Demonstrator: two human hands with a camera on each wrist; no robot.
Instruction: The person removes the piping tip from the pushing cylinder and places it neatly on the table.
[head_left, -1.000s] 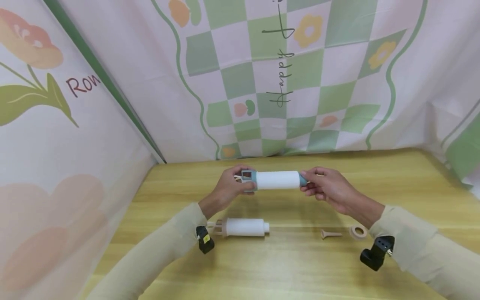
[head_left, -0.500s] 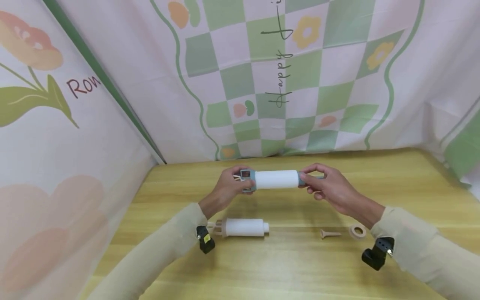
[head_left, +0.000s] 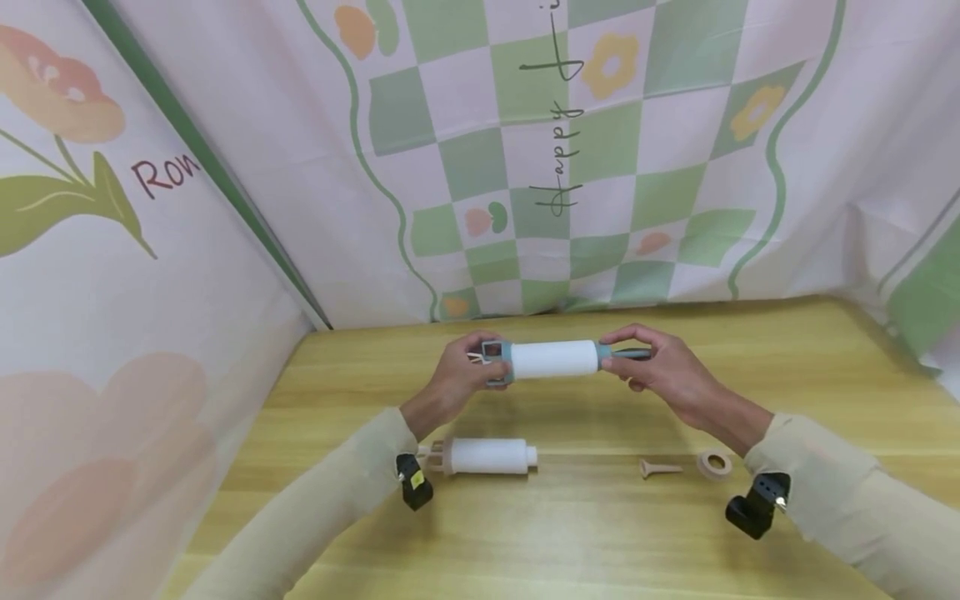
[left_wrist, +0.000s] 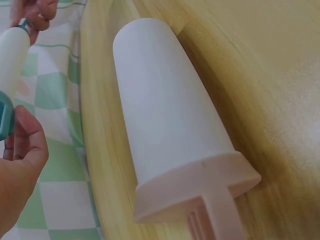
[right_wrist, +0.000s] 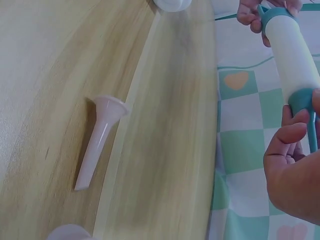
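Observation:
A sausage stuffer with a white tube [head_left: 555, 358] is held level above the table. My left hand [head_left: 459, 372] grips its teal frame [head_left: 497, 372] at the left end, where white plunger parts show. At the other end my right hand [head_left: 671, 367] pinches the teal ring cap [head_left: 604, 357] between thumb and fingers. A thin teal nozzle [head_left: 632, 354] sticks out of that cap toward the right palm. Below lies a second, pink-framed sausage stuffer [head_left: 489, 456], its right end without a cap. A pink nozzle [right_wrist: 97, 142] and a pink ring cap [head_left: 703, 465] lie at the right.
The wooden table [head_left: 585, 533] ends at the back against a green-and-white checked cloth [head_left: 540, 167]. Another printed cloth [head_left: 150, 333] hangs along the left side. Black wrist cameras [head_left: 757, 504] sit low over the table under both forearms.
My right fingers have shifted round the teal ring cap, and the nozzle shows beyond it now. My left hand keeps its grip; the tube has barely moved.

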